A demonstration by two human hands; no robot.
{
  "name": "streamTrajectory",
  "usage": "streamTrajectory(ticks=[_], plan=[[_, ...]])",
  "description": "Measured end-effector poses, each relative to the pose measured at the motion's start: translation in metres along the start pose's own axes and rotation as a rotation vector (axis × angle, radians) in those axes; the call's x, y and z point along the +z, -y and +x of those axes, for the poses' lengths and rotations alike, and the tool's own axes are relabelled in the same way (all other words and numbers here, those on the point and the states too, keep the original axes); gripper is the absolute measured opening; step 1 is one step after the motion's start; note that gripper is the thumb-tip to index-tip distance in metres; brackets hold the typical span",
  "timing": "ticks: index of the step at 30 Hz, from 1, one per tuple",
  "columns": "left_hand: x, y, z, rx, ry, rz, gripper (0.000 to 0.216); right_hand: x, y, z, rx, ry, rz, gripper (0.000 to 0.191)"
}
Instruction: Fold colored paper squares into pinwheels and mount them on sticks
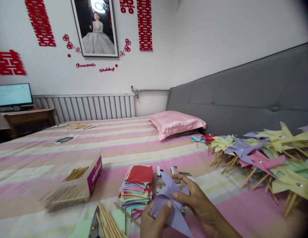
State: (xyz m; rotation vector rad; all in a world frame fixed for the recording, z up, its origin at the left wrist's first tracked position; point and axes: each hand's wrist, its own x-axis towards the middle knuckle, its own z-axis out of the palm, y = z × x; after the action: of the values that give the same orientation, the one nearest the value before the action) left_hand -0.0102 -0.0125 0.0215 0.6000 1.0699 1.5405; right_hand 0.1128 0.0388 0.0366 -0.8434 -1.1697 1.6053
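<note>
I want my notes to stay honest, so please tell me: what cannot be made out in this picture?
In the head view:
Left hand: most fingertips, hidden behind the pinwheel.
Tool: lower end, cut off by the bottom edge.
Screen: content, too small and pale.
Box label: writing, blurred.

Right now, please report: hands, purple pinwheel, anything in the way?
Left hand, right hand: both gripping purple pinwheel. Blades flare outward. Coloured paper stack close beside left hand, possible obstacle.
</note>
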Motion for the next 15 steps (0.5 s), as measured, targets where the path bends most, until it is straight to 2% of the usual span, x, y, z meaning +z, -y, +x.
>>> streamTrajectory(ticks=[3, 5, 9, 15], plan=[[-0.004, -0.01, 0.0, -0.116, 0.074, 0.055, 0.047, -0.014, 0.0, 0.005, 0.05, 0.008, -0.056, 0.065], [-0.007, -0.014, 0.0, -0.145, 0.097, 0.075, 0.045, -0.018, 0.002, 0.005, 0.053, 0.053, -0.085, 0.064], [-0.009, -0.014, 0.0, -0.068, 0.127, 0.145, 0.037, -0.012, 0.01, -0.004, 0.029, 0.172, -0.179, 0.06], [-0.012, -0.005, 0.001, 0.022, 0.117, 0.278, 0.034, 0.0, 0.023, -0.017, 0.007, 0.196, -0.338, 0.058]])
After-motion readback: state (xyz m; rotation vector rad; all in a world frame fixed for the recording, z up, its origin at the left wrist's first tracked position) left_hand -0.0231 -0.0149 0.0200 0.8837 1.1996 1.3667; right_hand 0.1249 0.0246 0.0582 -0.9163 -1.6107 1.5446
